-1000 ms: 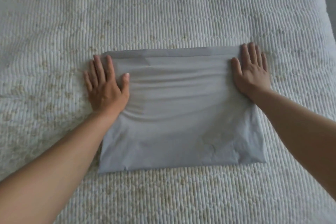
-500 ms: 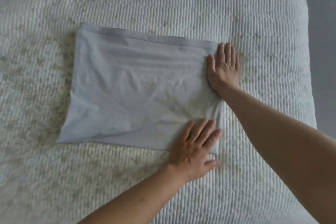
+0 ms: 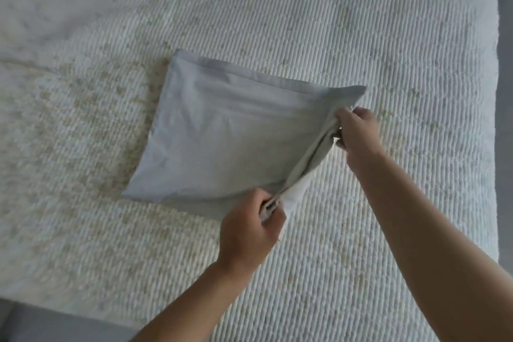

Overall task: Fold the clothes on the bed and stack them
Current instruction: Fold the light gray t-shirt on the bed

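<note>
Pinching the right-hand edge of the grey garment, both hands hold it at 2 spots: left hand grips the near right corner, fingers curled round a bunch of layers, and right hand pinches the far right corner btwn thumb and fingers. Neither hand is free or flat.

The edge btwn the 2 grips is lifted off the bed and pulled taut, so it runs as a raised ridge from 1 hand to the other. Rest of the garment lies flat on the ribbed white cover, roughly mid-bed, already a compact rectangle w/ a hemmed band along its far side. Left edge and both left corners are untouched, resting on the cover.

Why held this way, prob: gripping both corners of 1 side keeps the layers together and the edge straight, so that side can be carried over toward the left edge for 1 more fold w/o the stack of layers slipping apart. That's a judgement, not seen.

No other clothes or finished pile in view, so stacking isn't started here. Main risk: inner layers sliding out of the left-hand bunch.
</note>
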